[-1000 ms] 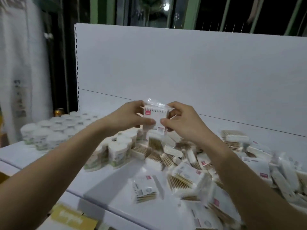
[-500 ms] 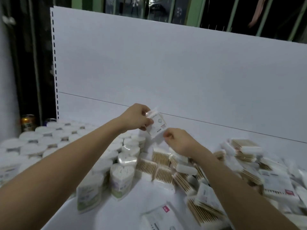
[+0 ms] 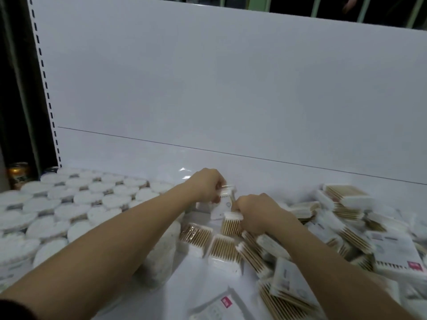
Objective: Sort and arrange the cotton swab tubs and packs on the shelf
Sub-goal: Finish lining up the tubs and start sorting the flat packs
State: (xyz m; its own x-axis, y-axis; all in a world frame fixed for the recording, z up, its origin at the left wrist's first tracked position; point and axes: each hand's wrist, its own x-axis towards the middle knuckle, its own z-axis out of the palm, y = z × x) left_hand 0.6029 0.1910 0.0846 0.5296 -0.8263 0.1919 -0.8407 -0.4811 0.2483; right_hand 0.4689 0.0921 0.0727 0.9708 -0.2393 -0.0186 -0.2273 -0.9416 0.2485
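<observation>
Gripping an upright pack (image 3: 225, 199), left hand (image 3: 208, 187); right hand (image 3: 256, 210) pinching another pack (image 3: 231, 224).

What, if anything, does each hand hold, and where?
Left hand grips an upright white cotton swab pack by its top edge; right hand grips a wooden-stemmed swab pack by its side.

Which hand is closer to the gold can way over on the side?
Left. The left hand holds a pack mid-shelf, nearer the gold can at far left. The right hand is farther right.
</observation>
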